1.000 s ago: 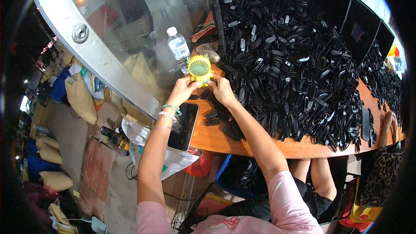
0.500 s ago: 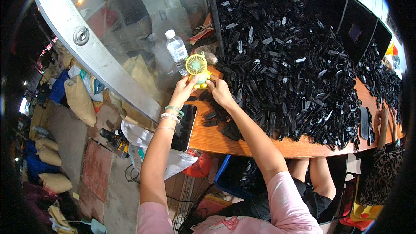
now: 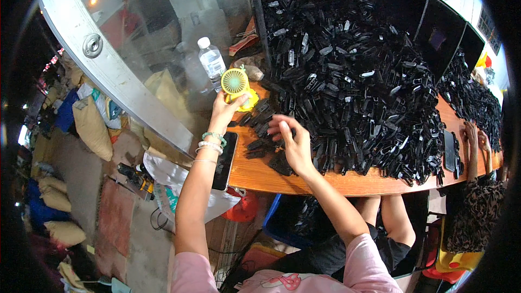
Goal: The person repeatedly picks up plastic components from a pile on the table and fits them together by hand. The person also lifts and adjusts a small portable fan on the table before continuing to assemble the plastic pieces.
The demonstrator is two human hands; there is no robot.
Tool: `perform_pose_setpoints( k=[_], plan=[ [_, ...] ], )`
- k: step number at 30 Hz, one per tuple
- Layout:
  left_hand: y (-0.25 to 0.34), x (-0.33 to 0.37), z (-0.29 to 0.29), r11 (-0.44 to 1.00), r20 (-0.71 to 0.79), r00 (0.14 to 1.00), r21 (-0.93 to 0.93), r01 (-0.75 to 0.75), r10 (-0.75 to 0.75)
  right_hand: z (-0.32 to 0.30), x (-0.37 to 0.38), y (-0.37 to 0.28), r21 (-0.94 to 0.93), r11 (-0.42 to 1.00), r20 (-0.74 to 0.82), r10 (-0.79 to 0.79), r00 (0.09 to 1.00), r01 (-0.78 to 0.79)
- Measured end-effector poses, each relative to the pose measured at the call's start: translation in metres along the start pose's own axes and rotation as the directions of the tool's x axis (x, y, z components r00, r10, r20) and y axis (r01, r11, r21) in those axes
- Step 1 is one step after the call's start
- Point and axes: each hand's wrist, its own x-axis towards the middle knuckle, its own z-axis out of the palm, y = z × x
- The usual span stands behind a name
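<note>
Left hand (image 3: 223, 113) holds yellow fan (image 3: 236, 85); right hand (image 3: 293, 144) over black clips (image 3: 358, 87)

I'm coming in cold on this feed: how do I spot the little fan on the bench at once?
Start at the long wooden bench heaped with black plastic parts and go to its left end by the window. There the left hand touches the small fan, beside a clear water bottle. It is the only yellow-green, round-grilled thing there.

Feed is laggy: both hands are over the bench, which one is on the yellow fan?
The left hand, the one with bead bracelets at the wrist, touches the small yellow fan. The right hand hovers over loose black clips instead.
</note>
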Motion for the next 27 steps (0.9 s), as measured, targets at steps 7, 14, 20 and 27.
perform_pose_setpoints(
  k=[7,14,20,27],
  plan=[
    [-0.009,0.022,0.011,0.983,-0.152,0.981,0.155,-0.096,0.119,-0.012,-0.064,-0.009,0.010,0.978,0.125,0.204,0.971,-0.206],
    [-0.014,0.019,0.021,0.980,-0.184,0.965,0.105,-0.169,0.186,-0.035,-0.101,-0.001,-0.086,0.941,0.153,0.336,0.929,-0.326],
    [-0.022,0.020,0.026,0.974,-0.226,0.948,0.095,-0.206,0.223,-0.039,-0.115,0.000,-0.081,0.948,0.144,0.316,0.938,-0.307],
    [-0.033,0.034,0.013,0.915,-0.253,0.900,0.293,-0.279,0.355,-0.040,-0.120,-0.003,-0.001,0.957,0.114,0.288,0.951,-0.290]
  ],
)
